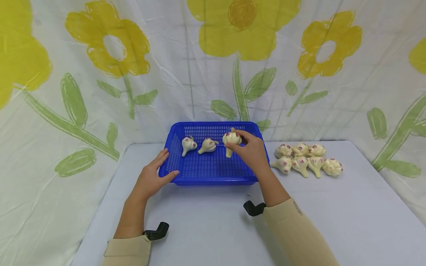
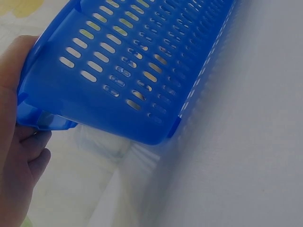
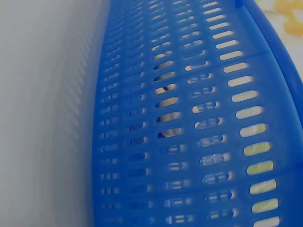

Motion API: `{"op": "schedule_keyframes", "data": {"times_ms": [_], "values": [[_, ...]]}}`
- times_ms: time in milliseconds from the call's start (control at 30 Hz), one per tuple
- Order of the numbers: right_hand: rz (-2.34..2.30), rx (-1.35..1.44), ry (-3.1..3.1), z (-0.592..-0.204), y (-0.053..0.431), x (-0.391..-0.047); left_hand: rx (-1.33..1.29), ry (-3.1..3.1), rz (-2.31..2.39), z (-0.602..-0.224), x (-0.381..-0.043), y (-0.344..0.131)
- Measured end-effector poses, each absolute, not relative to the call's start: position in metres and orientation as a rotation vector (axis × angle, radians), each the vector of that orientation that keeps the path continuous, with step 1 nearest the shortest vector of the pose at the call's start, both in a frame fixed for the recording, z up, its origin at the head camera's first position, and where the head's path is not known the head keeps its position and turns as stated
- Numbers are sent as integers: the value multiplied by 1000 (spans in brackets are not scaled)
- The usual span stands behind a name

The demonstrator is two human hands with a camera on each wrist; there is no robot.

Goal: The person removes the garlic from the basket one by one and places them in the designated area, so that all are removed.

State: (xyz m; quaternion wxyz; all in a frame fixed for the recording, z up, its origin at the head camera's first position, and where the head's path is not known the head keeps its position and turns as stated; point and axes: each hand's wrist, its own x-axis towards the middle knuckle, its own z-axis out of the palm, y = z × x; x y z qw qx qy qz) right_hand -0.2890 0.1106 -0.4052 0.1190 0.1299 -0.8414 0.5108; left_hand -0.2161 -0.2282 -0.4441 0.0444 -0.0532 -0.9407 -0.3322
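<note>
A blue plastic basket (image 1: pixel 214 181) stands on the table. My left hand (image 1: pixel 149 181) grips its left rim near the front corner; in the left wrist view, fingers of the left hand (image 2: pixel 21 161) curl beneath the rim of the basket (image 2: pixel 52 90). Over the basket's right half, my right hand (image 1: pixel 252 151) pinches a garlic bulb (image 1: pixel 232 138) between thumb and fingers, its stem end pointing down. Two garlic bulbs lie inside, one at the left (image 1: pixel 189 145) and another (image 1: pixel 208 145) near the middle. The right wrist view shows only the slotted basket wall (image 3: pixel 227 127), with the right hand hidden.
Several garlic bulbs (image 1: pixel 300 163) lie in two rows on the white table (image 1: pixel 206 225), just right of the basket. Behind the table hangs a flower-printed curtain (image 1: pixel 173 74). A small dark speck (image 1: pixel 249 194) lies before the basket.
</note>
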Motion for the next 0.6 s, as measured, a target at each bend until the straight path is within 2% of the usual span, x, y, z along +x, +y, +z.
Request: {"op": "schedule_keyframes", "data": {"times_ms": [600], "values": [[1699, 285, -2175, -413, 153, -259, -147, -2882, -1020, -443, -215, -228]]}}
